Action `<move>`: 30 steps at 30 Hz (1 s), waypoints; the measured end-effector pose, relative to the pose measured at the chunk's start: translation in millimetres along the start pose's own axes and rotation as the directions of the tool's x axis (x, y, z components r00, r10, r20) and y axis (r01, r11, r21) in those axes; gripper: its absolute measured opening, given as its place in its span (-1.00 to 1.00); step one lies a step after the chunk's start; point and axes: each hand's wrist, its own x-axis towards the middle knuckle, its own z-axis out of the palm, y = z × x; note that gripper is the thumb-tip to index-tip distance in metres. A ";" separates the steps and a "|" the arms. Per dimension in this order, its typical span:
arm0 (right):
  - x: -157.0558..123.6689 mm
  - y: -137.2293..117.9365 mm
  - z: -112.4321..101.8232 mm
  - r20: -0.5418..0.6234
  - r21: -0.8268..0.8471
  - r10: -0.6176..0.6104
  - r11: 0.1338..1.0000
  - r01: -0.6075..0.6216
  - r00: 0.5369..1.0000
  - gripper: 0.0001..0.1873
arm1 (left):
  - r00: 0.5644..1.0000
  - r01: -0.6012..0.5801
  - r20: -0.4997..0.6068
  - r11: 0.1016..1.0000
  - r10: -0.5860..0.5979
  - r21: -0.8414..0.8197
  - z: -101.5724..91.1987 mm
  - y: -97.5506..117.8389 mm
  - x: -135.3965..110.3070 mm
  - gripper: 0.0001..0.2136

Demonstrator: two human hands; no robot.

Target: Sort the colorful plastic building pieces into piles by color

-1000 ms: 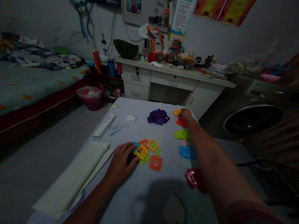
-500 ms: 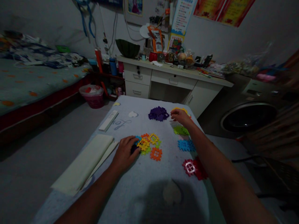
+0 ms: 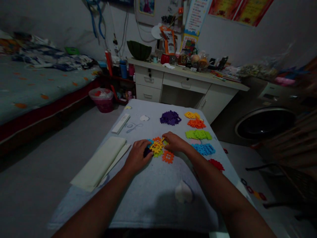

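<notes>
A small cluster of interlocking plastic building pieces, yellow (image 3: 157, 147), blue, green, purple and orange, lies mid-table. My left hand (image 3: 139, 154) is curled around the cluster's left edge, thumb and fingers closed on pieces there; a purple piece (image 3: 148, 151) shows between them. From the right, my right hand (image 3: 174, 142) pinches a tilted yellow window-shaped piece (image 3: 162, 140) just above the cluster. One orange window-shaped piece (image 3: 168, 156) lies flat at the cluster's near right side. My fingers partly hide the pieces they hold.
Sorted piles stand around: purple (image 3: 170, 118) at the back, then yellow (image 3: 192, 115), orange (image 3: 196, 123), green (image 3: 198, 134), blue (image 3: 204, 149) and red (image 3: 216, 164) down the right. A folded cream cloth (image 3: 100, 163) and white box (image 3: 121, 123) lie left. A desk (image 3: 183, 68) stands beyond.
My right hand has come from the yellow pile at the back right to the middle cluster and taken a yellow piece. My left hand stays at the cluster. The view has shifted slightly.
</notes>
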 end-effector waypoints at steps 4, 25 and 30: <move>-5.0 -0.4 -6.3 -0.041 0.037 0.030 0.999 -0.029 0.999 -0.45 | 1.000 -0.027 0.012 0.999 0.026 0.033 2.4 2.0 -2.6 -0.59; -28.8 43.0 -13.5 -0.229 0.100 0.179 0.982 -0.160 0.957 -0.62 | 0.995 -0.073 0.079 0.991 0.065 0.111 5.0 10.8 -2.8 -0.52; -40.1 49.7 -13.7 -0.130 0.044 0.144 0.989 -0.139 0.981 -0.43 | 0.986 -0.051 0.159 0.998 0.054 -0.025 1.7 4.9 10.4 -0.44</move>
